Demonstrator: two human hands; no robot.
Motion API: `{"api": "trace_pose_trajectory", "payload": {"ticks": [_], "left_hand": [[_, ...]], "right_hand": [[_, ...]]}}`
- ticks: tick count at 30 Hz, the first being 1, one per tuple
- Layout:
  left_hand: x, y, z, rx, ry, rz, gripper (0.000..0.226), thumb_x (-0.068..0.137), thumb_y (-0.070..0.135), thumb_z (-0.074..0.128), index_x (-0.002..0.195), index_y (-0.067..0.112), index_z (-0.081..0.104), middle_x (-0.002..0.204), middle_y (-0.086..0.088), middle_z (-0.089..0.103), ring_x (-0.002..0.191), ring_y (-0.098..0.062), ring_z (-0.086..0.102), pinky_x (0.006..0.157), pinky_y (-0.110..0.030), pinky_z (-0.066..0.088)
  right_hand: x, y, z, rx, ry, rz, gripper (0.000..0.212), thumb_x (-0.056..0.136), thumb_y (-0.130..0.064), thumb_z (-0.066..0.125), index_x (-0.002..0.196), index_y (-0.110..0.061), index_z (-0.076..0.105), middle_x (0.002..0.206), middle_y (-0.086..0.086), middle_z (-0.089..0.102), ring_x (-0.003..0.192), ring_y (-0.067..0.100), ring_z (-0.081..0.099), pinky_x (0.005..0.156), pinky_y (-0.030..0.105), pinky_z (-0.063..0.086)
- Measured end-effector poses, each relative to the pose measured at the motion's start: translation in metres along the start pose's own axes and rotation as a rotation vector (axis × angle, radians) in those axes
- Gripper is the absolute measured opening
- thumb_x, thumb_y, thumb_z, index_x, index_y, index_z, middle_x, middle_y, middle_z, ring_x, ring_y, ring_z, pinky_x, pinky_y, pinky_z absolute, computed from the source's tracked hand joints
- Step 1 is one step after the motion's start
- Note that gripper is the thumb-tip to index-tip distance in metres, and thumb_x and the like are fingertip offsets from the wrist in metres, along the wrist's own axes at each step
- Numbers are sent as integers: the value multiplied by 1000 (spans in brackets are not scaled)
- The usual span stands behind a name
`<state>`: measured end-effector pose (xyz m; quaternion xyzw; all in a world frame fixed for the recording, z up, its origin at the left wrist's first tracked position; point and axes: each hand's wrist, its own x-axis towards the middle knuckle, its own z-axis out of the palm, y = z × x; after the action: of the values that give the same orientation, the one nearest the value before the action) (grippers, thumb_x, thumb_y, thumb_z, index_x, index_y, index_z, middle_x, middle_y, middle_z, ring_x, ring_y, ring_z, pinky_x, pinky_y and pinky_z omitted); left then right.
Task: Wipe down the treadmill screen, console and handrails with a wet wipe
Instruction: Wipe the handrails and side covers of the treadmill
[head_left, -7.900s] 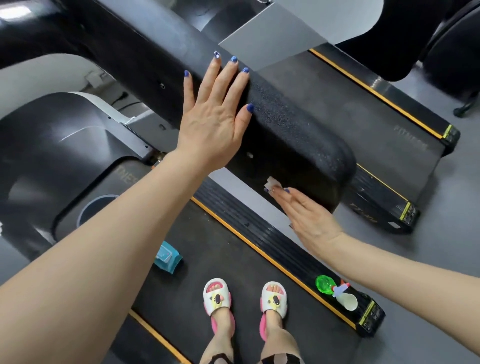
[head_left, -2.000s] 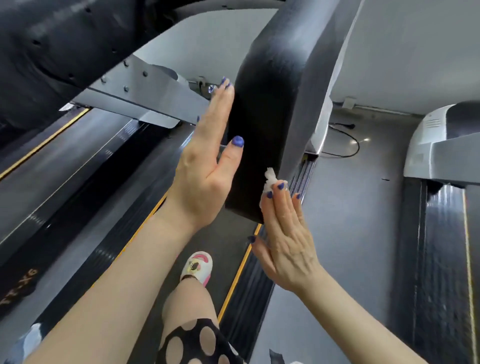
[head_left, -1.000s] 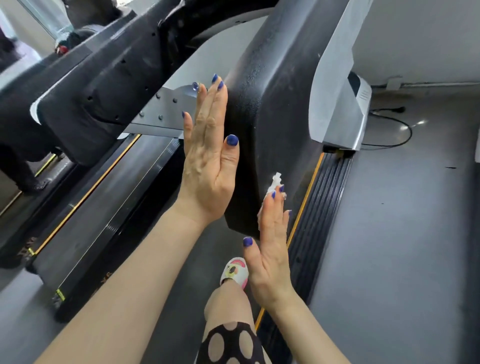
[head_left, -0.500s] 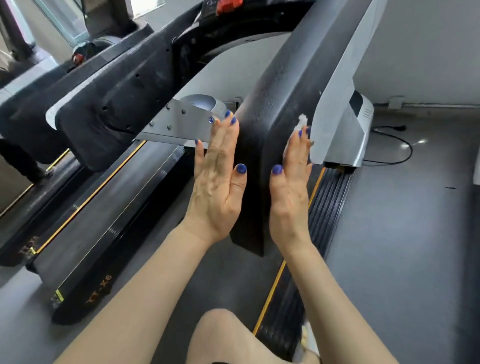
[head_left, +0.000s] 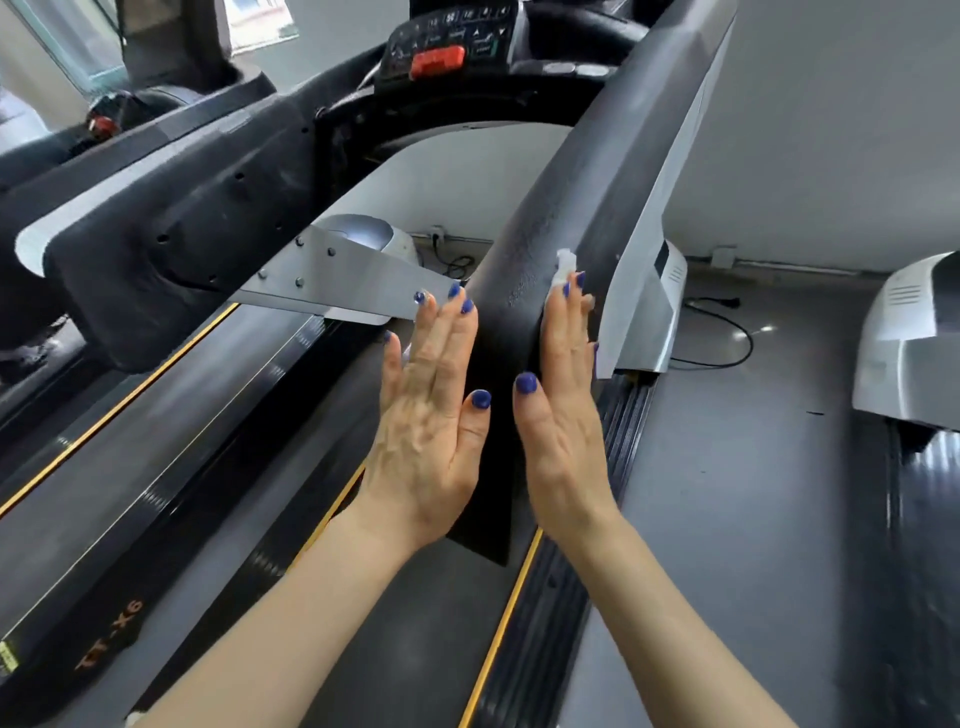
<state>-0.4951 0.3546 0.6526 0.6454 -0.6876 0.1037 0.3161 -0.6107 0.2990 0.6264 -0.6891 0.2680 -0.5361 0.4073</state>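
Note:
The treadmill's black padded right handrail (head_left: 587, 171) runs from the console down toward me. My left hand (head_left: 434, 410) lies flat with straight fingers against the rail's left side. My right hand (head_left: 563, 415) presses flat against the rail's right side, and a crumpled white wet wipe (head_left: 563, 267) sticks out from under its fingertips. Both thumbs rest near the rail's top face. The console (head_left: 447, 47) with a red stop button sits at the top of the view, mostly out of frame.
The black left handrail (head_left: 171, 223) with its silver bracket (head_left: 337, 275) crosses on the left. Below lies the belt with yellow-edged side rails (head_left: 498, 639). A second treadmill (head_left: 914, 353) stands at the right, with a black cable (head_left: 727, 332) on the grey floor.
Both hands have slid up along the right handrail toward the console, the right hand carrying the wipe with it. The view has tilted up, bringing the console into sight.

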Motion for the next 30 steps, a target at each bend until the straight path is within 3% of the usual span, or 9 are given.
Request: {"api": "trace_pose_trajectory", "payload": {"ticks": [3, 5, 9, 12, 17, 25, 27, 30], "left_hand": [[2, 1, -5, 7, -21, 17, 59, 103, 27, 29, 157, 7, 17, 166, -7, 15, 155, -20, 2, 125, -45, -3], [3, 0, -10, 29, -31, 40, 60, 102, 26, 32, 157, 6, 19, 166, -7, 16, 155, -20, 3, 125, -43, -2], [9, 3, -15, 13, -55, 64, 60, 102, 26, 34, 156, 3, 23, 166, -8, 19, 155, -19, 4, 125, -46, 1], [17, 6, -15, 48, -76, 74, 59, 102, 27, 32, 156, 3, 23, 165, -8, 20, 155, -20, 4, 124, -53, 4], [34, 20, -12, 139, -67, 100, 55, 104, 25, 31, 153, 0, 30, 163, -10, 27, 154, -26, 10, 124, -56, 6], [40, 45, -6, 211, -71, -56, 53, 104, 20, 32, 153, 3, 31, 162, -8, 28, 155, -27, 9, 124, -54, 4], [40, 47, -4, 218, -67, -69, 52, 104, 18, 33, 153, 3, 31, 162, -8, 28, 154, -28, 8, 125, -53, 1], [40, 50, -3, 240, -71, -90, 51, 104, 16, 33, 153, 2, 31, 162, -9, 28, 154, -30, 7, 124, -53, 0]], "right_hand": [[-24, 10, 0, -56, -60, -96, 71, 104, -60, 20, 159, -20, 4, 168, -10, -4, 155, 19, -5, 124, 48, -9], [-1, 19, -8, -59, -30, -49, 69, 102, -63, 19, 159, -25, 4, 166, -14, -4, 155, 13, -5, 123, 49, -12], [56, 12, -17, -10, 74, 63, 82, 95, -74, 12, 158, -23, 7, 165, -14, -1, 153, 3, -8, 122, 36, -18], [33, 11, -11, -3, 35, 20, 78, 98, -69, 12, 159, -20, 7, 167, -9, -2, 154, 8, -9, 122, 35, -16], [-37, 34, 1, -38, -77, 17, 68, 105, -59, 15, 159, -23, -2, 169, 2, -4, 155, 20, -9, 123, 51, -9], [52, 30, -27, -2, -52, -92, 70, 104, -54, 13, 158, -8, 14, 167, 9, 5, 154, 13, -7, 123, 48, -10], [32, 46, -26, -25, -79, -107, 66, 105, -52, 14, 157, -12, 11, 167, 2, 0, 154, 15, -7, 123, 48, -9], [-40, 87, -22, -36, -165, 18, 66, 106, -53, 15, 158, -15, 1, 166, -11, -14, 155, 18, -10, 124, 48, -9]]}}
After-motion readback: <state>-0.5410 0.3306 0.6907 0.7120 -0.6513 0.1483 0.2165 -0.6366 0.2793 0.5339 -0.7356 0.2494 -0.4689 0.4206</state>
